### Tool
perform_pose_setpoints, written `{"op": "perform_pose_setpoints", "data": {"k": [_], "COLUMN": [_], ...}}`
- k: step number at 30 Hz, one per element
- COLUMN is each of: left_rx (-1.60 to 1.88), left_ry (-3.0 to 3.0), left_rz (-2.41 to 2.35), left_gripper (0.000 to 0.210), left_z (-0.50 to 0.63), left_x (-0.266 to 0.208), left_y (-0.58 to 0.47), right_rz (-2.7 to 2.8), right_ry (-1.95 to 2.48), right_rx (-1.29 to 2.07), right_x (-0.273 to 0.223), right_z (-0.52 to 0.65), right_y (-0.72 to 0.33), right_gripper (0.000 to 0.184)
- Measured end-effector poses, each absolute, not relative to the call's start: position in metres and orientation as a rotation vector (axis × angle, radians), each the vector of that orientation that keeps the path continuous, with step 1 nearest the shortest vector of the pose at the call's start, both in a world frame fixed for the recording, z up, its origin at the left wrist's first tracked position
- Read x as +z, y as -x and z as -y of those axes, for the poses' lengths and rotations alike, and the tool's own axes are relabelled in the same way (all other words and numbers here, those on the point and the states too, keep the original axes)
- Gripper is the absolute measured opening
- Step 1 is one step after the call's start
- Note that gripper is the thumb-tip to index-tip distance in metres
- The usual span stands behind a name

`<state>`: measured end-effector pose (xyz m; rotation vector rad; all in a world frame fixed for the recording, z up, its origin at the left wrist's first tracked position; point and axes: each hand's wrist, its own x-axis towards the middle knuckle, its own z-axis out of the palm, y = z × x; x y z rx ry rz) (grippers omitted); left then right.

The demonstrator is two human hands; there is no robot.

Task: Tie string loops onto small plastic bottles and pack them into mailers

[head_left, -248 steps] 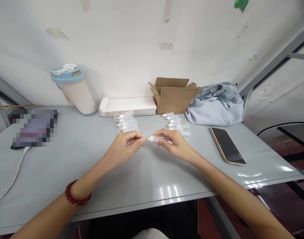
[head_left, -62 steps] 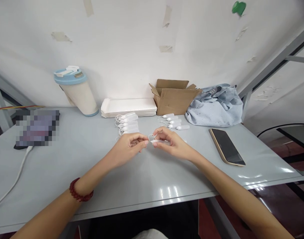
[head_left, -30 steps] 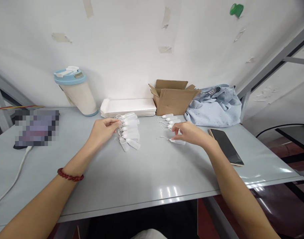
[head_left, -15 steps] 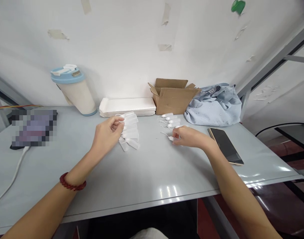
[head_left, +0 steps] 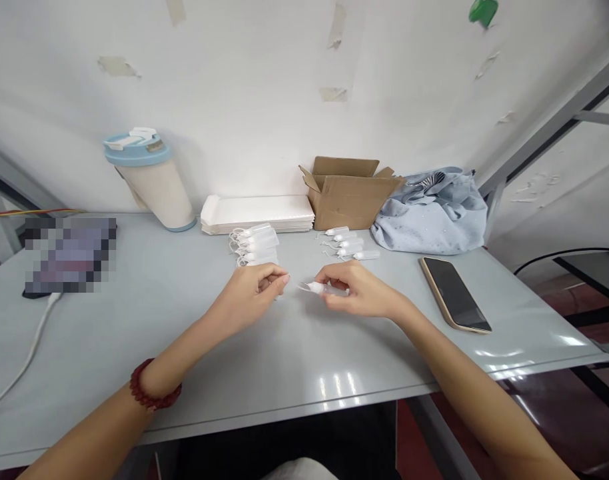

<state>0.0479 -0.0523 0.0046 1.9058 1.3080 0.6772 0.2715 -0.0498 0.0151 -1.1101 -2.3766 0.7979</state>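
Between the thumb and fingers of my right hand (head_left: pixel 362 288) is a small clear tube (head_left: pixel 329 289) with a white tip and a thin loop, pointing left. My left hand (head_left: pixel 252 293) faces it across a short gap, its thumb and fingertips pinched together. Whatever may be in that pinch is too small or hidden to make out. Behind my left hand lies a pile of similar tubes (head_left: pixel 257 243), partly covered by the hand. Several more loose tubes (head_left: pixel 347 245) lie in a slanting row beyond my right hand.
At the back stand a tumbler (head_left: pixel 157 187), a stack of white envelopes (head_left: pixel 259 212), an open cardboard box (head_left: pixel 352 200) and a light blue cloth bundle (head_left: pixel 429 220). A phone (head_left: pixel 454 297) lies right of my right arm; a blurred device (head_left: pixel 72 257) with a cable is far left.
My right hand has lifted a tube off the table and brought it left. My left hand has moved right and nearer, away from the pile, towards that tube.
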Motion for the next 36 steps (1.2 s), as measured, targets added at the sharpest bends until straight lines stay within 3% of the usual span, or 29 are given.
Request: {"op": "perform_pose_setpoints", "data": {"k": [36], "left_rx": [0.653], "left_ry": [-2.093], "left_rz": [-1.114], "left_gripper": [0.024], "left_z": [0.056], "left_x": [0.007], "left_y": [-0.0489], "right_rz": [2.352], "right_ry": [1.048], "right_rx": [0.839], "right_x": [0.0113], "right_z": [0.0518], "right_y": [-0.2676], "right_gripper": [0.014]}}
